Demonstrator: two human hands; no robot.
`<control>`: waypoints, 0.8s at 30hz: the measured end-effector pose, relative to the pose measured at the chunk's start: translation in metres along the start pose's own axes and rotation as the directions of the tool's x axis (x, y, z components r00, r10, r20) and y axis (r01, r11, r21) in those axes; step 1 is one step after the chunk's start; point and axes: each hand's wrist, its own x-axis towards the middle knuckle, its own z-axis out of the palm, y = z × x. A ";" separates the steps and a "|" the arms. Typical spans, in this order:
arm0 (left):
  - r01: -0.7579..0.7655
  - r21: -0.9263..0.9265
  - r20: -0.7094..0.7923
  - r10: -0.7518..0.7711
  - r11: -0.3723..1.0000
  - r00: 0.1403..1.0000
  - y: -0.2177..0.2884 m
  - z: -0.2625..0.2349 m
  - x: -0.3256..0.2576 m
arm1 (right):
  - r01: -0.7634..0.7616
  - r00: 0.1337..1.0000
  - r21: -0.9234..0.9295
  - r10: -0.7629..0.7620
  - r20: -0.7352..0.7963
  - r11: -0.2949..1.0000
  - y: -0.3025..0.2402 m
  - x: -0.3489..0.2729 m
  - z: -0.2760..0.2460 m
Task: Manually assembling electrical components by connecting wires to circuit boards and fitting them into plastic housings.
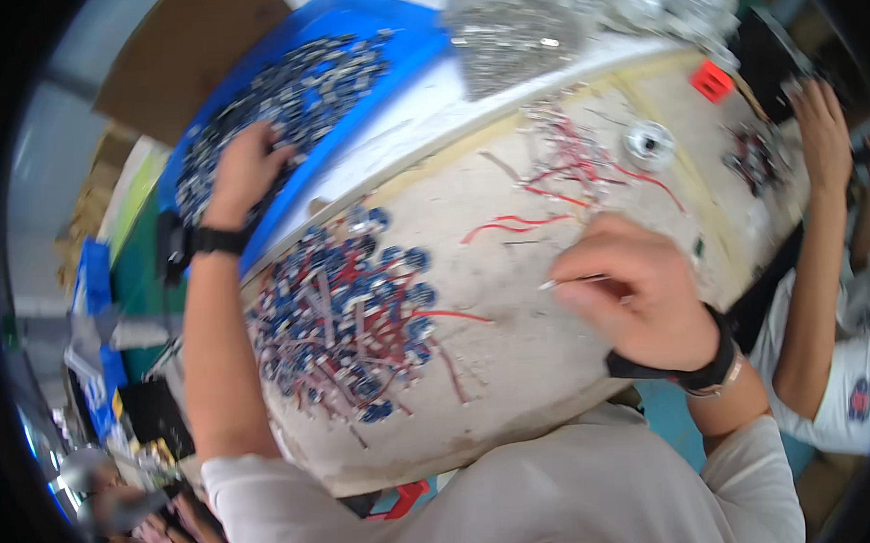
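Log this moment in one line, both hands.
left hand: at small parts in blue tray | right hand: holding thin pale-tipped item above worktable

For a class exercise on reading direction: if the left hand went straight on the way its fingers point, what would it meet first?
Ahead of the left hand, probably more small dark parts in the blue tray; how high the hand sits above them is unclear.

A: You wear a black band [218, 242] just behind your left hand [246, 173].
B: Behind your right hand [630, 282], a second black band [716, 354], then a thin bracelet [725, 379]; your pale shirt [522, 481] has short sleeves, well back from both.
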 end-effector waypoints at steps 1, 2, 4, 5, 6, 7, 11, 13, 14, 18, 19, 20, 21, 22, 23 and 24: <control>0.039 0.003 -0.065 -0.038 0.999 0.997 0.001 -0.006 -0.006 | 0.037 0.999 0.072 -0.040 0.028 0.997 0.000 -0.003 0.004; 0.050 -0.002 -0.135 -0.050 0.999 0.990 -0.001 -0.011 -0.010 | 0.082 0.994 0.152 -0.092 0.059 0.985 0.000 -0.004 0.006; 0.034 -0.280 -0.268 -0.113 0.959 0.957 0.006 -0.032 -0.018 | 0.074 0.997 0.185 -0.077 0.010 0.980 -0.001 -0.004 0.009; 0.086 -0.515 -0.232 -0.236 0.853 0.944 0.023 -0.041 -0.024 | 0.074 0.997 0.226 -0.069 -0.029 0.971 0.001 -0.003 0.010; 0.062 -0.697 -0.183 -0.260 0.714 0.948 0.046 -0.049 -0.034 | 0.062 0.998 0.230 -0.058 -0.022 0.971 0.002 -0.003 0.010; 0.072 -0.726 -0.138 -0.247 0.684 0.959 0.083 -0.061 -0.049 | -0.022 1.000 0.279 0.021 0.005 0.960 0.004 -0.002 0.008; 0.262 -0.895 0.266 -0.040 0.361 0.963 0.185 -0.075 -0.133 | -0.125 0.990 0.470 0.081 0.112 0.874 0.016 -0.015 0.011; 0.280 -0.960 0.280 -0.005 -0.030 0.960 0.205 -0.061 -0.164 | -0.278 0.959 0.603 0.188 0.210 0.748 0.013 -0.019 0.020; 0.293 -0.956 0.295 -0.062 -0.031 0.954 0.208 -0.054 -0.174 | -0.285 0.956 0.609 0.176 0.233 0.740 0.013 -0.019 0.026; 0.296 -0.945 0.318 -0.181 -0.136 0.931 0.212 -0.018 -0.185 | -0.312 0.944 0.577 0.174 0.282 0.755 0.017 -0.022 0.043; 0.307 -0.937 0.336 -0.191 -0.167 0.922 0.214 -0.014 -0.186 | -0.312 0.941 0.539 0.176 0.289 0.783 0.017 -0.023 0.044; 0.308 -0.936 0.338 -0.190 -0.171 0.922 0.217 -0.011 -0.187 | -0.315 0.940 0.537 0.180 0.289 0.783 0.017 -0.024 0.045; 0.304 -0.937 0.332 -0.169 -0.173 0.928 0.219 -0.009 -0.187 | -0.309 0.942 0.535 0.176 0.284 0.787 0.015 -0.025 0.046; 0.299 -0.938 0.325 -0.148 -0.174 0.934 0.220 -0.007 -0.188 | -0.302 0.945 0.534 0.172 0.279 0.790 0.015 -0.025 0.047; 0.295 -0.941 0.318 -0.131 -0.166 0.939 0.220 -0.006 -0.189 | -0.305 0.944 0.533 0.178 0.277 0.789 0.015 -0.027 0.048; 0.299 -0.939 0.322 -0.124 -0.169 0.939 0.220 -0.005 -0.189 | -0.285 0.951 0.542 0.162 0.264 0.790 0.015 -0.028 0.048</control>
